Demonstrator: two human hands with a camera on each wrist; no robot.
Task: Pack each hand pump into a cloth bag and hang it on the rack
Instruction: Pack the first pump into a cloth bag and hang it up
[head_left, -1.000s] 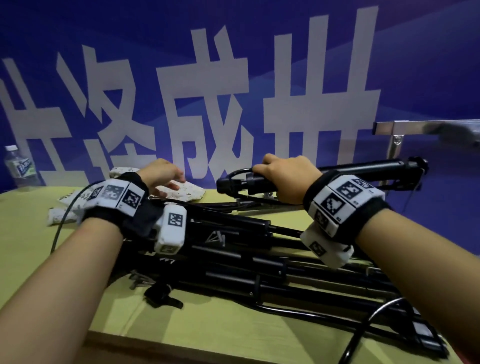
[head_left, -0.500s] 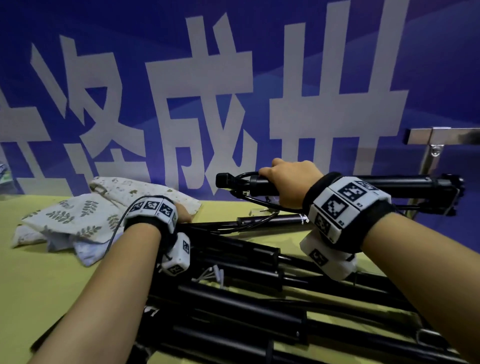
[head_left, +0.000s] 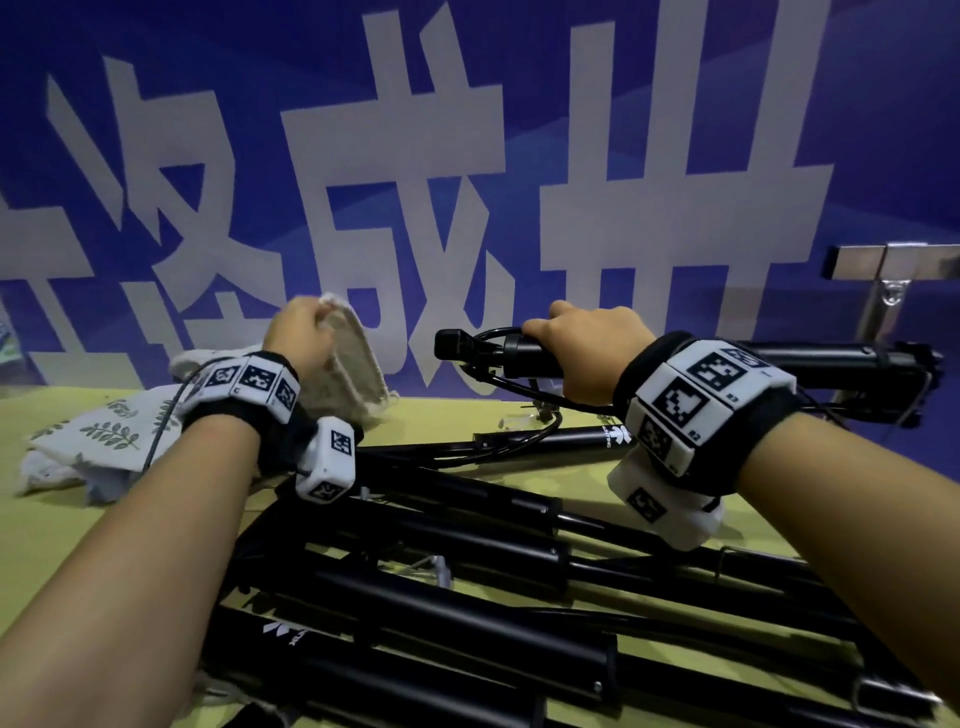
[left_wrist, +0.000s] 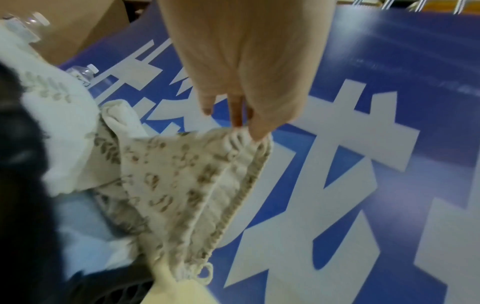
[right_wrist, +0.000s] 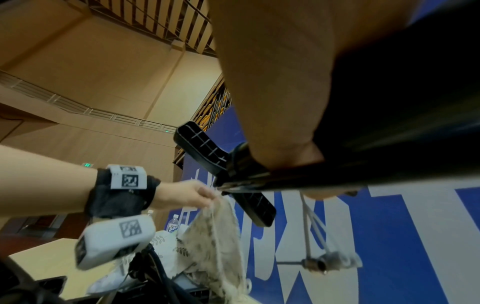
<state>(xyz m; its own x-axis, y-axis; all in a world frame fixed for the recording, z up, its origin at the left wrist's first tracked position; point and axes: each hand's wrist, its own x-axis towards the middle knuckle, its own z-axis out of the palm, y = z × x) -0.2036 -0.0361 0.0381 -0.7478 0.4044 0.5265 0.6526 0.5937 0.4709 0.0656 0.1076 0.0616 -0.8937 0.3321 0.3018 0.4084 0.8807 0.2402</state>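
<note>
My left hand (head_left: 304, 332) (left_wrist: 249, 125) pinches the rim of a cream, leaf-printed cloth bag (head_left: 353, 374) (left_wrist: 187, 181) and holds it above the table, left of centre. My right hand (head_left: 592, 353) grips a black hand pump (head_left: 779, 358) near its handle end and holds it level above the table, its T-handle (right_wrist: 207, 150) pointing left toward the bag. The pump's hose (head_left: 498, 384) loops under my right hand. The right hand's fingers are hidden behind the pump barrel in the head view.
Several more black hand pumps (head_left: 441, 561) lie piled on the yellow-green table (head_left: 67, 540). More leaf-printed cloth bags (head_left: 104, 431) are heaped at the left. A metal rack bar (head_left: 893, 262) stands at the right, against a blue banner wall (head_left: 519, 104). Water bottles (right_wrist: 172, 225) stand far left.
My left hand has reached into the heap of bags, pinched one and lifted it up off the table. My right hand has kept the pump held level.
</note>
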